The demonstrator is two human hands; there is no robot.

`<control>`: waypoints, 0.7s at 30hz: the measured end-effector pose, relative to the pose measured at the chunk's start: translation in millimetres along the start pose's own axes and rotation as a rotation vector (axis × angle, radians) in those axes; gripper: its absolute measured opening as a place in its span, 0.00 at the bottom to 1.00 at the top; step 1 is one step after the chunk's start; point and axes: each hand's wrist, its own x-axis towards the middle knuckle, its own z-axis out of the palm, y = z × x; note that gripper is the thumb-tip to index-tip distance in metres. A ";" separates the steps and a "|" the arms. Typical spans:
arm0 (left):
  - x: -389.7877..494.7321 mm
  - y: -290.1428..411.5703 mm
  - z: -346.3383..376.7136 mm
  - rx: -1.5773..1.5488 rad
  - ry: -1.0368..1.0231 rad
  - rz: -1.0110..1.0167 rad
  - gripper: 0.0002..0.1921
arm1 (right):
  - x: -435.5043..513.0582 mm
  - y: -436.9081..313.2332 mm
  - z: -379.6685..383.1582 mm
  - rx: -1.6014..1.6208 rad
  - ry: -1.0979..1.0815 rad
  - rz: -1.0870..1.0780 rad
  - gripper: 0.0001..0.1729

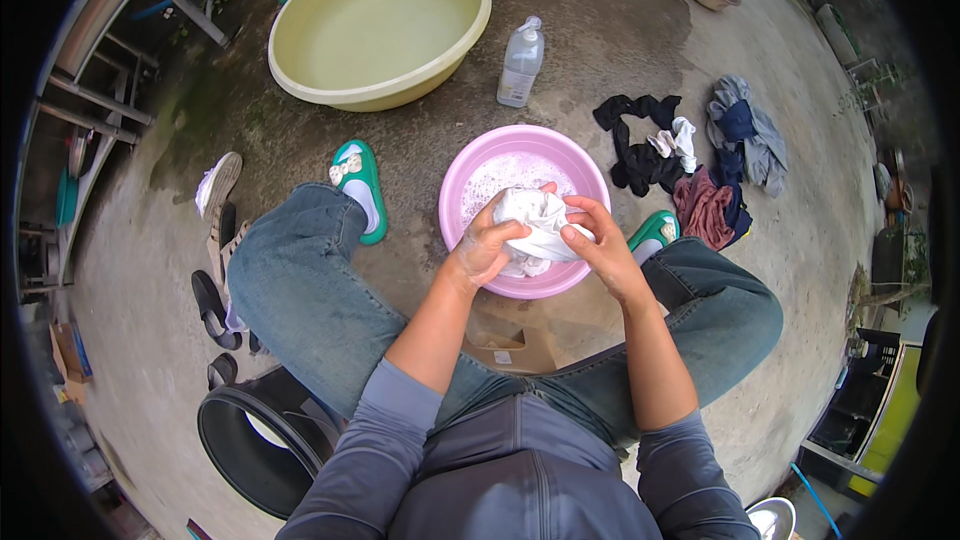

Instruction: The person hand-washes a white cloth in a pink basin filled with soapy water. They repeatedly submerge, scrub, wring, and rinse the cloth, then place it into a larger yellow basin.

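Note:
Between my two hands is a bunched wet white cloth (536, 221), held over a pink plastic basin (455, 187). My left hand (484, 240) grips its left side, with the thumb across the front and some suds on the wrist. On the right side, my right hand (600, 244) pinches the cloth between thumb and fingers. Soapy water (491, 176) with white foam fills the lower part of the basin. Another piece of white fabric (525, 265) lies in the basin below my hands, partly hidden by them.
A large yellow tub (382, 37) holding water stands at the back left. Beside it is a clear pump bottle (521, 64). Dark clothes (637, 157), white socks (683, 142) and a grey garment (761, 146) lie right. Shoes (214, 307) and a black bucket (259, 435) are left.

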 end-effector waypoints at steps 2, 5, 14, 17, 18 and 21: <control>0.8 -3.8 4.7 0.055 -0.032 0.007 0.32 | 0.7 7.9 -1.4 -0.272 -0.065 -0.016 0.15; -0.8 2.1 9.4 0.529 0.008 0.021 0.35 | 0.8 5.3 -7.9 -0.405 0.190 -0.193 0.12; 4.8 -5.5 9.5 0.583 0.143 0.017 0.21 | 15.2 4.5 -42.8 0.170 0.314 -0.057 0.18; 7.5 -7.5 9.3 -0.060 0.301 0.070 0.20 | 16.6 1.9 -28.8 0.307 0.131 0.158 0.20; 8.1 -8.0 -1.1 -0.146 0.343 0.051 0.19 | 13.8 0.8 -21.8 0.207 0.106 0.142 0.21; 11.8 -15.1 -27.0 -0.258 0.349 -0.030 0.24 | 15.1 9.3 -19.1 0.089 0.034 0.125 0.17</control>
